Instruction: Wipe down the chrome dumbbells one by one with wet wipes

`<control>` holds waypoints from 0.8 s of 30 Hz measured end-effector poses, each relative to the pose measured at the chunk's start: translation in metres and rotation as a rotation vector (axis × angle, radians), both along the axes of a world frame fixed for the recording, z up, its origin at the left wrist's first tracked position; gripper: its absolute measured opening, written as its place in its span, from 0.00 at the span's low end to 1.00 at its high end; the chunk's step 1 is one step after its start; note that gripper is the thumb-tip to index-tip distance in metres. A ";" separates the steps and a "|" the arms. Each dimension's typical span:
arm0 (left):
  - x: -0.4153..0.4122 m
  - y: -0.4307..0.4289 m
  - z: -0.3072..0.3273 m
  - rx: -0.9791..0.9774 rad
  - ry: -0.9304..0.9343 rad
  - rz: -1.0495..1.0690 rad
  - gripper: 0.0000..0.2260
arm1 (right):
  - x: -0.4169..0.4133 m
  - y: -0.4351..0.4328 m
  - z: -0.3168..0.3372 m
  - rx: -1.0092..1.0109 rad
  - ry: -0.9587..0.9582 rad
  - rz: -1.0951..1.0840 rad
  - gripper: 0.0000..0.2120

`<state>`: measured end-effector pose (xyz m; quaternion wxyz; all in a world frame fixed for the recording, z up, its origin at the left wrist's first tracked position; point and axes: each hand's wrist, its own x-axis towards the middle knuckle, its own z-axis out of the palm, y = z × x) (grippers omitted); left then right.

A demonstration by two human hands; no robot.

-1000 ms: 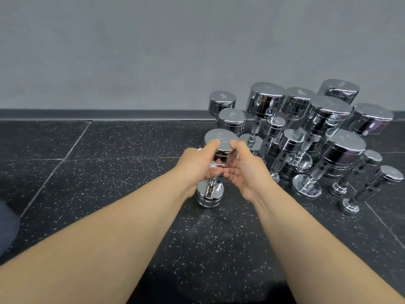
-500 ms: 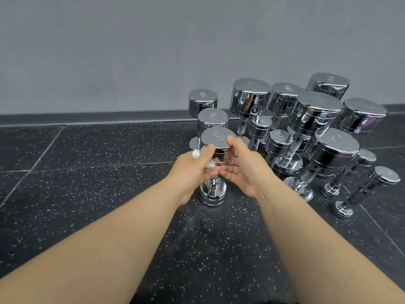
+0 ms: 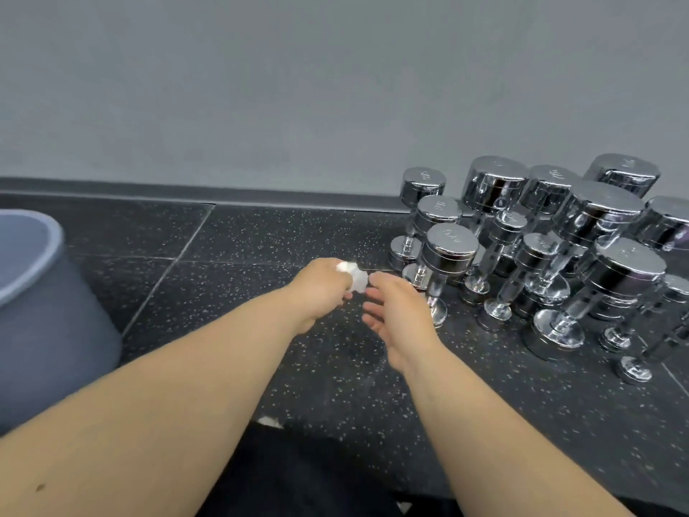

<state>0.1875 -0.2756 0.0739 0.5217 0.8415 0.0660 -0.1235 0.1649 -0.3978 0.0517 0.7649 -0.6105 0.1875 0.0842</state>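
A cluster of chrome dumbbells (image 3: 596,233) stands on end against the wall at the right. The nearest small dumbbell (image 3: 445,255) stands upright at the cluster's left front. My left hand (image 3: 320,289) is closed on a crumpled white wet wipe (image 3: 354,276), held above the floor just left of that dumbbell. My right hand (image 3: 399,311) hovers beside it with fingers apart, holding nothing and touching no dumbbell.
A grey round bin (image 3: 41,315) stands at the left edge. The floor (image 3: 223,263) is black speckled rubber tile, ending at a dark baseboard (image 3: 186,190) under a grey wall. A small white scrap (image 3: 270,422) lies on the floor between my forearms.
Both hands have let go of the small dumbbell and drawn left, away from it. The wipe now shows in my left hand. The view has swung left, bringing the bin into sight.
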 end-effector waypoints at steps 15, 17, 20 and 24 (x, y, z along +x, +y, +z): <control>-0.092 0.224 0.063 0.175 -0.280 0.552 0.07 | -0.020 0.234 0.087 0.009 -0.104 0.467 0.09; -0.104 0.264 0.068 0.218 -0.271 0.635 0.09 | -0.021 0.275 0.094 -0.025 -0.105 0.547 0.10; -0.122 0.322 0.070 0.311 -0.207 0.731 0.10 | -0.025 0.326 0.097 -0.079 -0.073 0.641 0.11; -0.126 0.363 0.055 0.321 -0.154 0.796 0.08 | -0.027 0.355 0.090 -0.133 -0.048 0.705 0.12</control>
